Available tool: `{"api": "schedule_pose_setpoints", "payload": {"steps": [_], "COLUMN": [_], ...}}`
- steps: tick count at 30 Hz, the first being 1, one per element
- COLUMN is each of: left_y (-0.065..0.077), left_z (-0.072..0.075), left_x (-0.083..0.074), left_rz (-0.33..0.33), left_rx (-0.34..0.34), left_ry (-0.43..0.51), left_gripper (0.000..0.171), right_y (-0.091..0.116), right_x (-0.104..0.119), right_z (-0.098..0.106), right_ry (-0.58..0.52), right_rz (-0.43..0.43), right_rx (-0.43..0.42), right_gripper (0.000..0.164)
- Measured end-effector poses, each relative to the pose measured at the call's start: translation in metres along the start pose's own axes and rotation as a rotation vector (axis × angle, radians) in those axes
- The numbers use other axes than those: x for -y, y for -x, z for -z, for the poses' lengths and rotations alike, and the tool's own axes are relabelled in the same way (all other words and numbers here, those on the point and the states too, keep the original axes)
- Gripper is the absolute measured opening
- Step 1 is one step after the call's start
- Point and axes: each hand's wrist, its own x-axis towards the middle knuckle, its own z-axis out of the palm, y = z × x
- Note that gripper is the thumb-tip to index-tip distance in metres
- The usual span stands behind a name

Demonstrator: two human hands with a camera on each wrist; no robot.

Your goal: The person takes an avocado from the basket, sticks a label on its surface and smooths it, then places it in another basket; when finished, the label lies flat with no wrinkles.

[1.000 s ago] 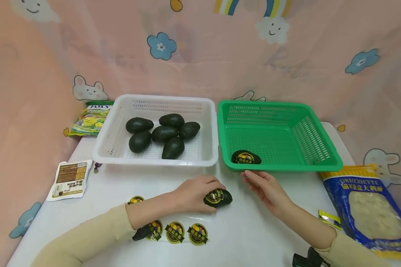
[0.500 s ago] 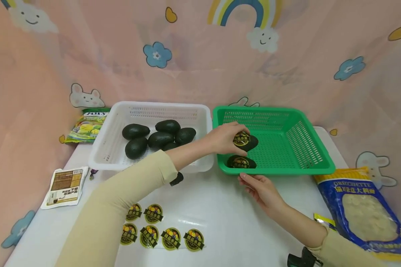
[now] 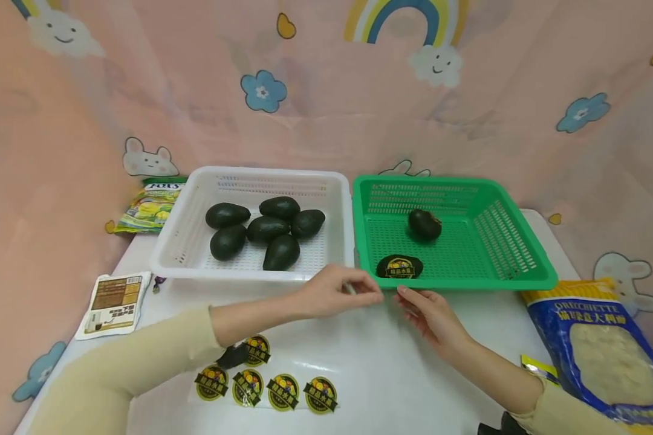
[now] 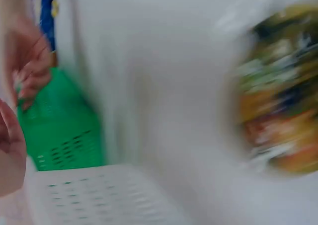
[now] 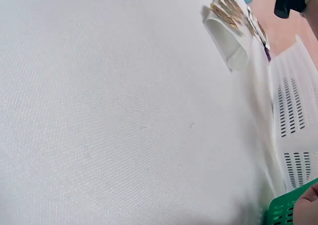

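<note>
In the head view my left hand (image 3: 340, 294) is over the table in front of the white basket (image 3: 250, 275), fingers loosely bent and nothing in them. My right hand (image 3: 435, 320) stays by the front rim of the green basket (image 3: 468, 283), its fingers loosely curled and fingertips right at the rim. Inside the green basket lie one avocado with a round label (image 3: 400, 267) and another dark avocado (image 3: 424, 225) farther back. Several unlabelled avocados (image 3: 268, 229) sit in the white basket. A sheet of round fruit stickers (image 3: 283, 391) lies below my left forearm.
A blue and yellow pasta bag (image 3: 604, 350) lies at the right, with a small yellow packet (image 3: 539, 370) beside it. On the left are a green and yellow snack bag (image 3: 152, 205) and a white and brown pouch (image 3: 114, 304). A patterned pink cloth (image 3: 326, 121) hangs behind.
My left hand carried the labelled avocado into the green basket, let go of it there and came back toward the table's middle. The right hand has kept its place by the rim.
</note>
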Motion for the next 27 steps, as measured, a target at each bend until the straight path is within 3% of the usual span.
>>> {"api": "schedule_pose_setpoints", "payload": {"steps": [2,4,6,8,10,12,16,18,21,24,27], "left_y": [0.029,0.054,0.073,0.085,0.092,0.095,0.096,0.096,0.097,0.097,0.098], "left_z": [-0.001,0.002,0.009,0.017,0.024,0.028,0.033,0.032,0.031,0.029,0.03], "left_x": [0.015,0.032,0.047,0.058,0.065,0.067,0.064,0.063,0.064,0.064,0.062], "left_rz": [0.112,0.241,0.361,0.437,0.471,0.478,0.478,0.478,0.48,0.485,0.489], "left_rx": [0.02,-0.025,-0.134,-0.268,-0.378,-0.444,-0.488,-0.494,-0.494,-0.491,-0.486], "left_ry": [0.116,0.214,0.307,0.395,0.475,0.533,0.559,0.558,0.551,0.545,0.533], "left_gripper": [0.021,0.029,0.038,0.045,0.047,0.045,0.038,0.037,0.037,0.039,0.041], "right_y": [0.002,0.004,0.003,-0.003,-0.014,-0.033,-0.091,-0.121,-0.159,-0.184,-0.198], "right_x": [0.001,0.006,0.019,0.042,0.073,0.107,0.161,0.175,0.182,0.175,0.167], "right_z": [-0.005,-0.015,-0.031,-0.051,-0.075,-0.098,-0.142,-0.158,-0.169,-0.166,-0.162], "right_ry": [0.057,0.155,0.292,0.427,0.555,0.664,0.846,0.924,1.058,1.189,1.308], "right_rz": [-0.027,-0.034,0.018,0.114,0.224,0.304,0.333,0.288,0.202,0.111,0.077], "right_rx": [0.086,0.226,0.394,0.524,0.62,0.705,0.849,0.872,0.813,0.729,0.692], "right_gripper": [0.029,0.037,0.038,0.033,0.026,0.023,0.022,0.022,0.024,0.03,0.037]}}
